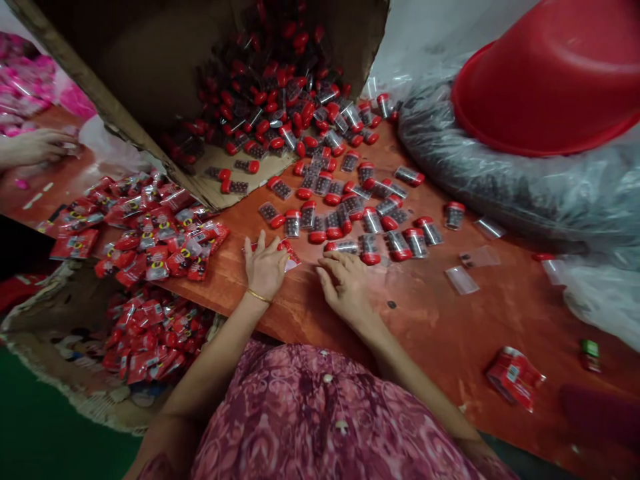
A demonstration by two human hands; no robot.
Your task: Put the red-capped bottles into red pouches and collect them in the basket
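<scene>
My left hand (265,268), with a thin bangle at its wrist, lies spread over a small red packet (291,254) on the table. Most of that packet is hidden under the fingers. To its right, my right hand (346,285) rests with bent fingers and the thumb apart, and no object shows in it. A clear container with a red cap (342,247) lies just beyond its knuckles; whether they touch I cannot tell. Several similar containers of dark round pieces (370,220) are scattered past both hands.
A cardboard box (125,60) on its side spills containers onto the table. Red packets (160,243) pile up at left, above a lower carton (45,313) of more packets. A red tub (545,87) sits on a plastic-wrapped bundle (480,180). Another person's hand (43,147) is at far left.
</scene>
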